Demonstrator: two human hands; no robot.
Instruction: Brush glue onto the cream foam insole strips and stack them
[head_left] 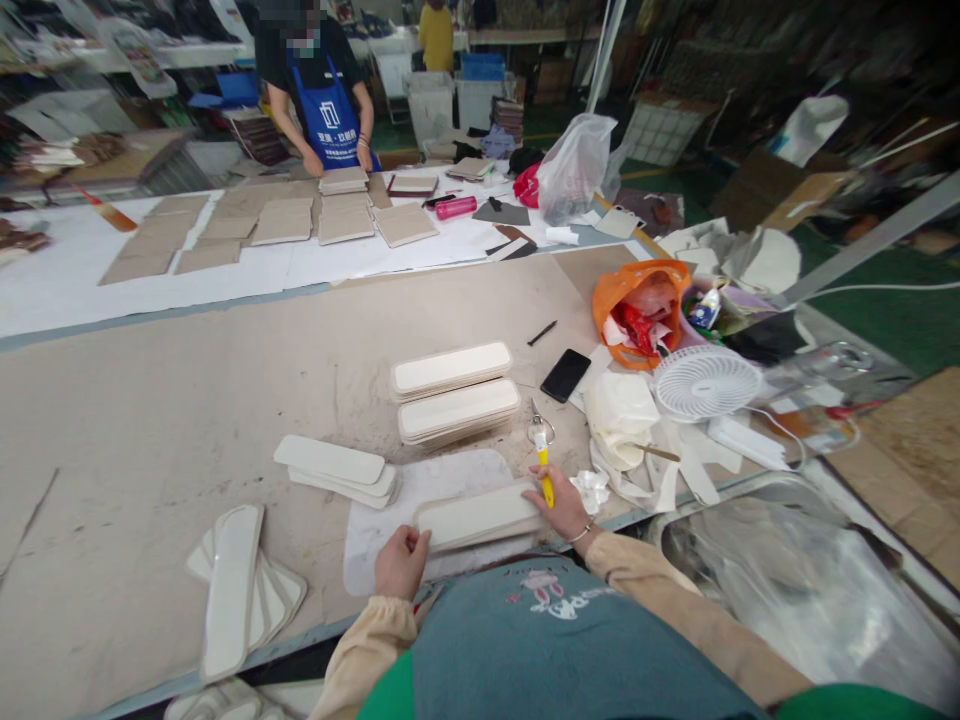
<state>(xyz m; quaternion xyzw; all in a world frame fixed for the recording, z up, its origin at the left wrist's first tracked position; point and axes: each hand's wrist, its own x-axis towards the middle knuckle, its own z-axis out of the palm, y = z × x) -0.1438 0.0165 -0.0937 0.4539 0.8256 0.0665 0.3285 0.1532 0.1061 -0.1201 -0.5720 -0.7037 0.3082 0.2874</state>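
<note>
A cream, round-ended panel (476, 518) lies over a pale, marked sheet (364, 545) at the table's near edge. My left hand (401, 562) is closed, thumb and fingers pinching the panel's left end. At its right end, my right hand (562, 508) has its fingertips on the panel. That same hand grips a small tool with a yellow handle (547, 488), a metal tip and a ring, pointing away from me. Further left sit a few loose cream panels (330, 460) and a fanned pile of panels (236, 590). Two neat stacks of panels (457, 408) stand just beyond the sheet.
To the right are a black phone (566, 375), a black pen (541, 333), a white fan (706, 382), an orange bag (637, 310) and fabric scraps (619, 415). Across the table, a person in a blue apron (330, 115) stands by stacked beige pieces (345, 222).
</note>
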